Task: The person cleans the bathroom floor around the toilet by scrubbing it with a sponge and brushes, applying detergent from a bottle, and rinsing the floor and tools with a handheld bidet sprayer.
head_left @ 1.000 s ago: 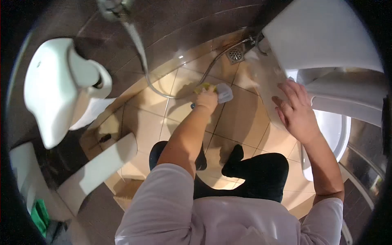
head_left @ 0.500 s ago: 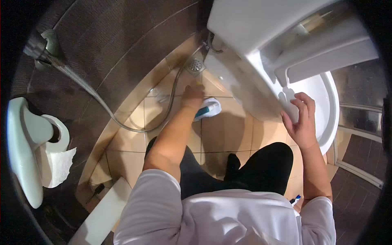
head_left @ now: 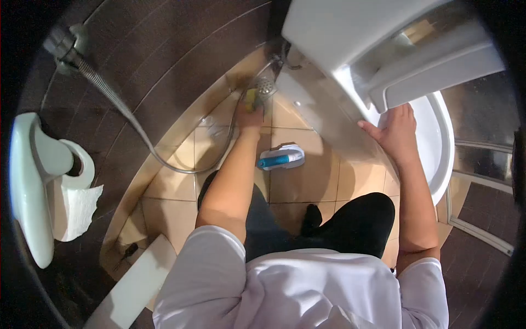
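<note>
Low by the floor, my left hand [head_left: 250,116] is closed around a yellow and green sponge [head_left: 251,98], close to the metal floor drain [head_left: 265,86]. My right hand [head_left: 399,131] rests at the near edge of the white washbasin [head_left: 445,137]. Its thumb is spread apart and its fingers stretch out over the bowl, tips partly hidden. On the tiles between my arms lies a white oval item with a teal handle [head_left: 281,158], which looks like a scrub brush; neither hand touches it.
A metal shower hose [head_left: 112,104] hangs down the dark wall and loops along the floor past my left forearm. At the left is a toilet paper roll [head_left: 80,170] on its holder. A long white panel [head_left: 134,285] stands at lower left.
My left hand has moved slightly up and left with the sponge, which shows more clearly. My right hand, raised with curled fingers before, has come down onto the washbasin edge.
</note>
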Available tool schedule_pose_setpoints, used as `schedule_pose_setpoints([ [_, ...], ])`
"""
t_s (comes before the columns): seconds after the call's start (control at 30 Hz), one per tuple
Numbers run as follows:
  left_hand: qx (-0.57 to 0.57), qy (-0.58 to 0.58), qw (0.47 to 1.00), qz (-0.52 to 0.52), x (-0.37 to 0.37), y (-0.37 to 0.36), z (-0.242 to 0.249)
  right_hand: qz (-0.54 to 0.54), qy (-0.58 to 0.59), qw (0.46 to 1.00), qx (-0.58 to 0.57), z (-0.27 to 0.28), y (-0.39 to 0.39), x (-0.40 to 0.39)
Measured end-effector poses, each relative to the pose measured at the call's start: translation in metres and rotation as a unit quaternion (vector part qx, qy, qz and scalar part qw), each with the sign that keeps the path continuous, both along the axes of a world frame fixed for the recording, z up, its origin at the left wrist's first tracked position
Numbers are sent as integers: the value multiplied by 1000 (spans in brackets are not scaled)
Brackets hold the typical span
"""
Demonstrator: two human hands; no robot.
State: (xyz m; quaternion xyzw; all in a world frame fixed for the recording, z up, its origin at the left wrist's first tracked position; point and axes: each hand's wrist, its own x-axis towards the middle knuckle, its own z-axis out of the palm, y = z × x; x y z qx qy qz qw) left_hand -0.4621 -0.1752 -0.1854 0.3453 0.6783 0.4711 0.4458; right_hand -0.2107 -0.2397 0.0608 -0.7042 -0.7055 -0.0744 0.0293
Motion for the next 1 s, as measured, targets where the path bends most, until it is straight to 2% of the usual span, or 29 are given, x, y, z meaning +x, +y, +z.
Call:
schedule_pose_setpoints([
  [0.03, -3, 4, 1000, 6, -6, 1, -11, 10, 14, 1000, -8, 0, 3, 2],
  [0.1, 1, 197, 980, 9, -15, 6, -28, 21, 16, 999, -36, 3, 10, -1],
  [0.13, -2, 198, 980, 14, -17, 4, -14, 27, 17, 999, -39, 0, 13, -1],
  [0.2, -35, -17, 997, 60, -17, 3, 10, 66, 89, 994, -22, -7, 22, 5],
  [0.23, -37, -15, 997, 63, -19, 13, -20, 69, 92, 993, -23, -10, 23, 3],
  [0.27, 0, 26, 1000, 3, -23, 31, -75, 64, 84, 994, -7, -13, 24, 0],
  [0.3, 35, 66, 995, -58, -26, 37, -78, 59, 76, 995, 7, -15, 23, -4],
  [0.33, 33, 69, 996, -55, -26, 41, -80, 62, 78, 995, 5, -15, 23, -7],
  [0.37, 9, 119, 991, -67, -22, 50, -82, 12, 119, 992, -26, -11, 23, -10],
  [0.4, -14, 168, 982, -80, -16, 59, -65, -40, 158, 985, -56, -11, 23, -11],
  [0.43, -14, 170, 982, -81, -10, 68, -48, -11, 155, 988, -22, -16, 22, -8],
  [0.5, -40, 228, 970, -79, -3, 81, -28, -11, 147, 989, -29, -18, 21, -12],
  [0.53, -41, 228, 969, -82, -4, 96, -58, -11, 137, 990, -39, -20, 22, -12],
  [0.57, 26, 286, 944, -164, -6, 115, -107, -15, 137, 990, -42, -24, 22, -12],
  [0.6, 86, 341, 903, -247, -2, 125, -133, -6, 131, 991, -39, -24, 26, -4],
  [0.63, 84, 340, 902, -254, 4, 120, -110, 2, 120, 992, -29, -27, 25, -3],
  [0.67, 20, 203, 960, -193, 12, 110, -56, -5, 120, 992, -32, -29, 24, -3],
  [0.7, -48, 60, 989, -125, 17, 104, -25, -10, 132, 990, -43, -29, 24, -3],
  [0.8, 128, -39, 976, -172, 18, 154, -194, -1, 131, 990, -52, -29, 25, -3],
  [0.87, -54, -46, 985, -158, 18, 133, -110, 15, 122, 991, -55, -24, 27, -2],
  [0.9, -144, -51, 976, -152, 18, 122, -64, -17, 145, 986, -75, -22, 27, -5],
  [0.93, -144, -49, 977, -151, 15, 127, -90, -49, 168, 980, -95, -21, 27, -8],
  [0.97, -15, -117, 984, -131, 10, 136, -125, -48, 170, 980, -95, -20, 28, -10],
  [1.0, 115, -181, 971, -109, 6, 138, -126, -71, 164, 977, -115, -18, 29, -11],
])
